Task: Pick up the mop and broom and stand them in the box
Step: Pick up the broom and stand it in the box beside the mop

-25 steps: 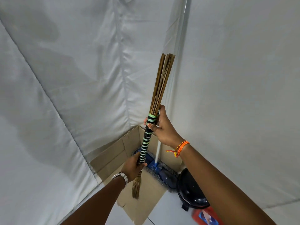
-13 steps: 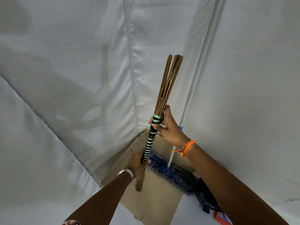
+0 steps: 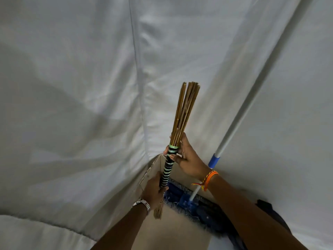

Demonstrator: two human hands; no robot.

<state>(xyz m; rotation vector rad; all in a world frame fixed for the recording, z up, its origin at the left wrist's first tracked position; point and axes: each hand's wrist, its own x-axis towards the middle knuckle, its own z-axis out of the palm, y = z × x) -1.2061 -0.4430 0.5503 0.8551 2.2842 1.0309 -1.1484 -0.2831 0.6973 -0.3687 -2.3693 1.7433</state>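
The broom [image 3: 183, 112] is a bundle of brown sticks with a black-and-green striped wrap, held nearly upright over the open cardboard box [image 3: 153, 170]. My right hand [image 3: 187, 157] grips the top of the wrap; my left hand [image 3: 154, 190] grips its lower end. A thin tuft of bristles hangs below my left hand inside the box. The mop stands in the box: its blue head [image 3: 187, 199] rests on the box floor and its white pole [image 3: 252, 98] leans up to the right against the cloth.
White cloth walls [image 3: 72, 87] close in the corner behind and beside the box. A dark object [image 3: 268, 208] sits just right of the box, partly hidden by my right arm.
The view has closed in on the corner and tilted up. The broom stays upright in both hands, over the box; the dark object has slid mostly behind my right arm.
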